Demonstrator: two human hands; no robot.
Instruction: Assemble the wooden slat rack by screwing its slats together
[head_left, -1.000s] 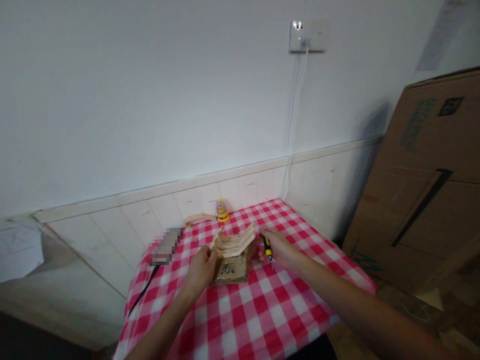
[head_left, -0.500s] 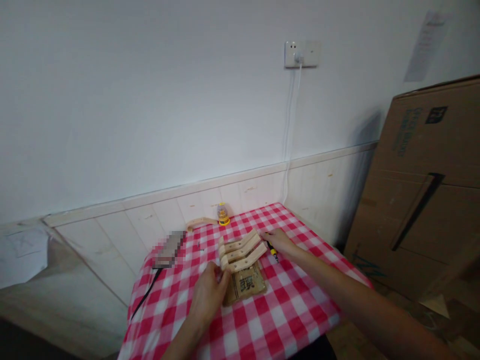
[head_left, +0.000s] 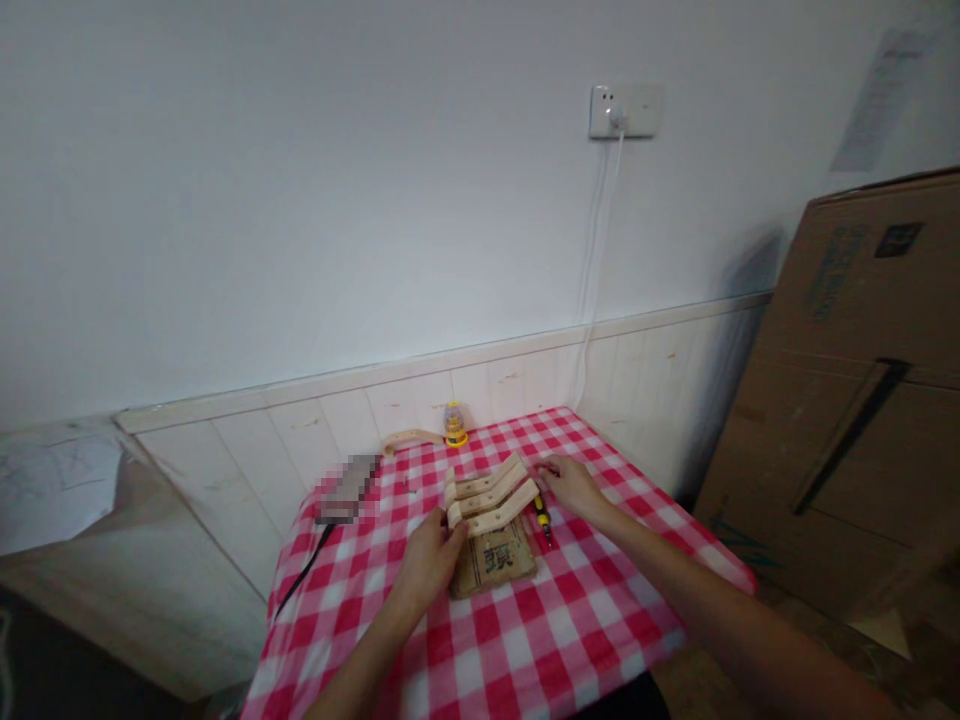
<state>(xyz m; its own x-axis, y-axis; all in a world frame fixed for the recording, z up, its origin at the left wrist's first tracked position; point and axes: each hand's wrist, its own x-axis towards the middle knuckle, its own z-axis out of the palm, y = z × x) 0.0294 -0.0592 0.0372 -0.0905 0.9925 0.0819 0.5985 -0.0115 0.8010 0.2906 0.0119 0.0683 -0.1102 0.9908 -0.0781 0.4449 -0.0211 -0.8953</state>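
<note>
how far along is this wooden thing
Done, it seems: three curved wooden strips are lined up side by side. In hand: the left hand grips their left end; the right hand is near the other, the screwdriver close by. Probably left: the similar strip lying apart beside the bottle.

Left hand [head_left: 431, 560]: forward, fingers pinched | Right hand [head_left: 576, 488]: angled inward, fingers bent

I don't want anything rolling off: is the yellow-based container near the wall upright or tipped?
Upright: the container stands on its yellow base on the checked cloth, narrower top pointing up.
</note>
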